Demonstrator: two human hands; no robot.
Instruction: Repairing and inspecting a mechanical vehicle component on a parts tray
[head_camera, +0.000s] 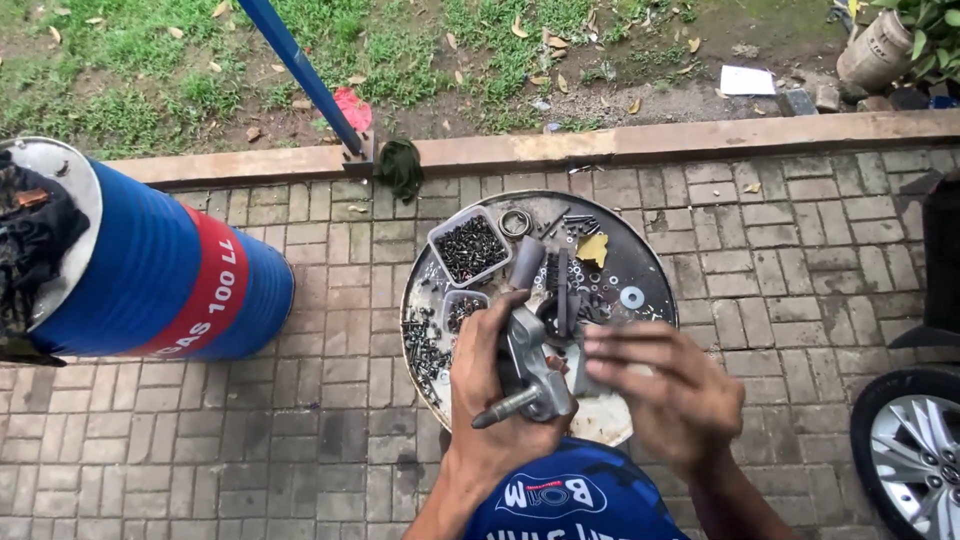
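Brick paving (300, 440) under round tray (640, 262), left hand (495, 400) gripping metal part (530, 365), right hand (675, 395) spread

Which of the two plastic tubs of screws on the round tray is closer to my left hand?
The smaller tub, just above the left hand. The larger rectangular tub sits farther up the round tray, toward the curb.

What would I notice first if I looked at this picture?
Probably the big blue drum with a red band at the left, on the brick paving. Then the round metal tray of screws and washers in the middle, where the left hand grips a grey metal part beside the right hand.
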